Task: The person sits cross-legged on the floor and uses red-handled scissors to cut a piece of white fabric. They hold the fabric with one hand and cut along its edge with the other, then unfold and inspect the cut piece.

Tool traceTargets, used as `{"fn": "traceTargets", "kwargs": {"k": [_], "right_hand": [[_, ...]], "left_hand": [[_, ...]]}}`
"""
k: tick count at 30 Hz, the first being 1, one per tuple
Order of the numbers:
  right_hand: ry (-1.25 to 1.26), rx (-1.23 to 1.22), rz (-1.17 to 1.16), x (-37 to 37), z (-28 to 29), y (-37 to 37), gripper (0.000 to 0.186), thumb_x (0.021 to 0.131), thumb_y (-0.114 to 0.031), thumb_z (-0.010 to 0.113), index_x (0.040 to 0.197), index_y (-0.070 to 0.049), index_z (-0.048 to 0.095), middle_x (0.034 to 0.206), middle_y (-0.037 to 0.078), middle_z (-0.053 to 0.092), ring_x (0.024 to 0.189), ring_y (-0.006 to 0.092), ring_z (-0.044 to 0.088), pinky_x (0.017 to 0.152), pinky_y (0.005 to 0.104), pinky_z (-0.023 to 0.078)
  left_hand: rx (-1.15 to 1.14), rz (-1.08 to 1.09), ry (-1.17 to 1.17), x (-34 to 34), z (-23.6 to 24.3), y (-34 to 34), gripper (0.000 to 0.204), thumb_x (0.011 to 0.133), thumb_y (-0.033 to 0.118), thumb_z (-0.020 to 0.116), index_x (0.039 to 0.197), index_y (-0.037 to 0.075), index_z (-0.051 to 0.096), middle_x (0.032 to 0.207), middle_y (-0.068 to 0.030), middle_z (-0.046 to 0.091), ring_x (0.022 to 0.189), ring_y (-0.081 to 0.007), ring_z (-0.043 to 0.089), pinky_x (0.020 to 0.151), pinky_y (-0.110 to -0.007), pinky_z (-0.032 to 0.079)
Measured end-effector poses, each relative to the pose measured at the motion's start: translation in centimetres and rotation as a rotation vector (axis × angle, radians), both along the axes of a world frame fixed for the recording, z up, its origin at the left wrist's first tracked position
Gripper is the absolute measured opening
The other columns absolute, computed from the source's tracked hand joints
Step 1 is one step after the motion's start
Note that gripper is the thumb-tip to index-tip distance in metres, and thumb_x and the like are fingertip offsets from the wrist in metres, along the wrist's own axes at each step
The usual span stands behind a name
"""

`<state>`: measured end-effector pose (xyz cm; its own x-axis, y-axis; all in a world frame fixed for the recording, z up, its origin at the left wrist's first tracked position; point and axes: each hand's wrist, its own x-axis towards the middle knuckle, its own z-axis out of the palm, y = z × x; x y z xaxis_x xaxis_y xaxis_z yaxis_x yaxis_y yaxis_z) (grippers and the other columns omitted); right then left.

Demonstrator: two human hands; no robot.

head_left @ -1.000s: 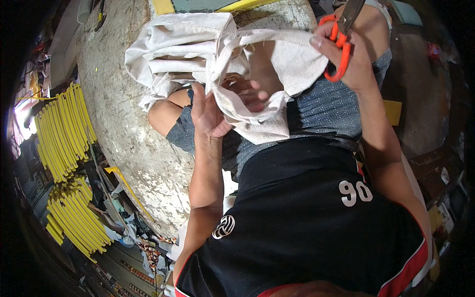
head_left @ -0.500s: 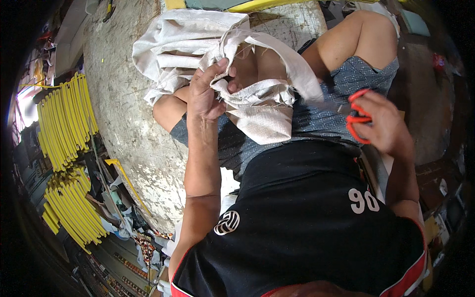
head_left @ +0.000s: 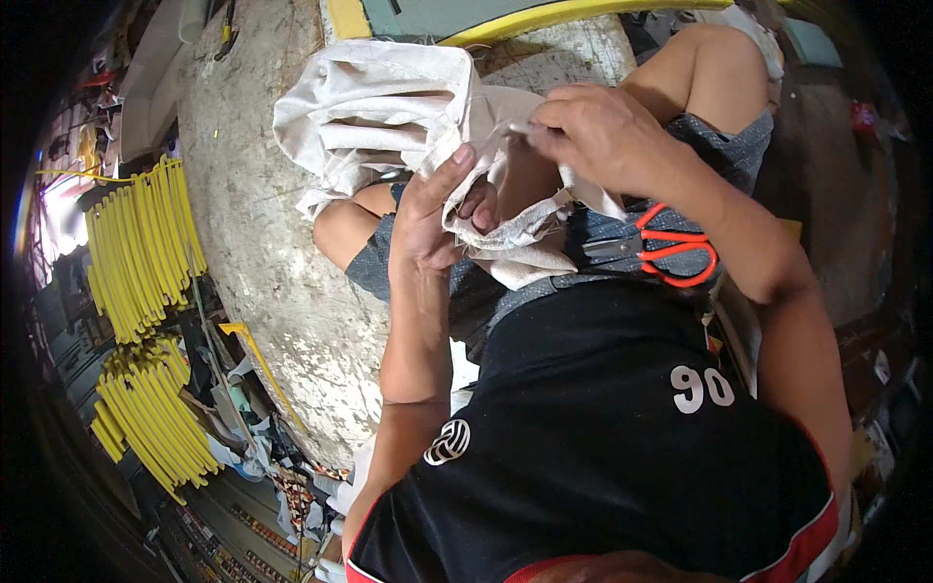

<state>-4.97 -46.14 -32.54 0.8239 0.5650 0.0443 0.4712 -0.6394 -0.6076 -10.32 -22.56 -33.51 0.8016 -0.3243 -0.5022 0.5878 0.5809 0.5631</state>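
A white cloth (head_left: pixel 389 92) with frayed edges and loose threads lies bunched over my crossed legs. My left hand (head_left: pixel 437 214) is closed on its edge, thumb on top and fingers curled beneath. Across from it, my right hand (head_left: pixel 593 131) pinches the cloth near its upper right part; the fingertips are slightly blurred. A pair of scissors (head_left: pixel 675 248) with red-orange handles rests on my lap below the right forearm, blades pointing left toward the cloth. A loose strip of the cloth hangs beneath my right hand.
I sit on a worn, paint-flecked board (head_left: pixel 262 243). Stacks of yellow tubes (head_left: pixel 146 253) stand at the left. A yellow-edged green panel (head_left: pixel 437 17) lies at the far side, and a dark-bladed tool (head_left: pixel 227 37) at the far left.
My right hand has let go of the scissors, which now lie on my lap. It has moved up and left to grip the cloth. The left hand stays on the cloth.
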Motion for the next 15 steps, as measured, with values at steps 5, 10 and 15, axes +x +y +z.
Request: {"fn": "traceTargets", "kwargs": {"k": [5,10,15], "right_hand": [[0.028,0.139,0.138,3.3,0.8,-1.3,0.034,0.099,-0.03,0.058,0.096,0.001,0.069,0.085,0.015,0.065,0.082,0.0329,0.064,0.074,0.0385,0.05],[-0.315,0.099,0.166,4.7,-2.1,-4.3,0.03,0.102,-0.025,0.052,0.103,0.002,0.065,0.089,0.016,0.065,0.085,0.0303,0.064,0.076,0.0386,0.049],[-0.064,0.106,-0.1,5.2,0.5,-7.4,0.034,0.102,-0.029,0.055,0.098,0.003,0.063,0.086,0.012,0.061,0.08,0.025,0.06,0.073,0.0326,0.046]], "left_hand": [[0.109,0.033,-0.016,-0.6,0.6,0.3,0.022,0.096,0.025,0.065,0.102,0.004,0.06,0.058,-0.0029,0.049,0.047,-0.0171,0.056,0.041,-0.029,0.046],[0.158,0.291,-0.153,-0.5,1.4,4.2,0.024,0.098,0.028,0.06,0.102,0.004,0.06,0.063,-0.0022,0.052,0.049,-0.0118,0.05,0.04,-0.026,0.043],[0.013,0.334,-0.273,-4.8,-1.4,10.8,0.034,0.102,0.033,0.05,0.108,0.001,0.059,0.071,-0.0039,0.056,0.082,-0.0252,0.063,0.073,-0.041,0.056]]}}
